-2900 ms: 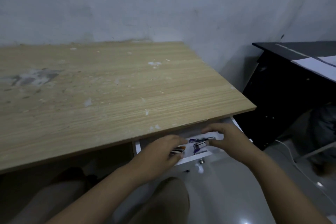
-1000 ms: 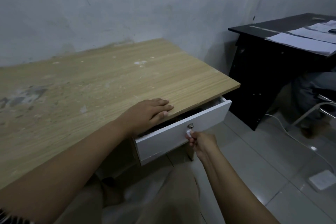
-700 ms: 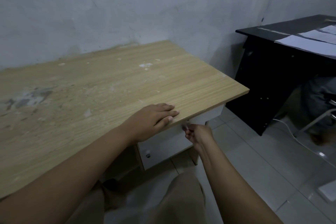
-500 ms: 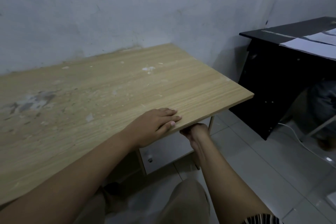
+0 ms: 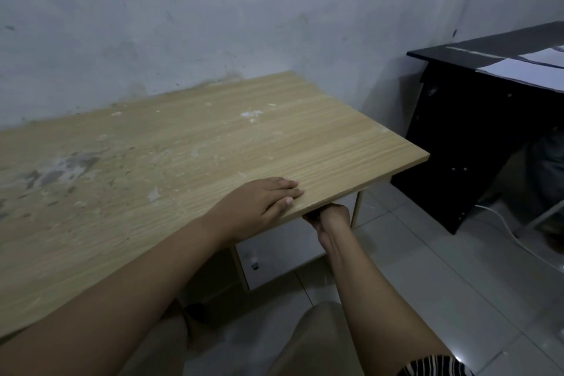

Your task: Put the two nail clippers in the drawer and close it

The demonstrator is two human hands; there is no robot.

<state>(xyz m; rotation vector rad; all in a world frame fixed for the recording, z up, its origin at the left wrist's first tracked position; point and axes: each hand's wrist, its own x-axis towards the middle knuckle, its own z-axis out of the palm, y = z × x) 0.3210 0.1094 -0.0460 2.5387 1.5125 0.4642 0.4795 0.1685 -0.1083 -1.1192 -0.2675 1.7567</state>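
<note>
The wooden desk [image 5: 189, 149] is filling most of the view, its worn top standing against a grey wall [image 5: 213, 9], with a black desk [image 5: 476, 137] carrying white papers [image 5: 525, 69] sitting to the right on the tiled floor [image 5: 442, 290]. Since a second ago the white drawer [image 5: 274, 253] has gone from standing well out of the desk to sitting pushed in under the top, so that only its lower front and a small dark knob [image 5: 254, 266] are showing below the desk edge. The nail clippers, seen lying inside the open drawer earlier, are now hidden from view.

The left hand [image 5: 262, 203] is lying flat and open on the desktop near its front edge, fingers spread forward, much as it lay a moment ago. The right hand [image 5: 328, 217] is reaching up just under that edge, against the top of the drawer front; its fingers are tucked out of sight beneath the desktop, so whether they are gripping anything cannot be told. The two hands are sitting close together, the desk's edge between them.
</note>
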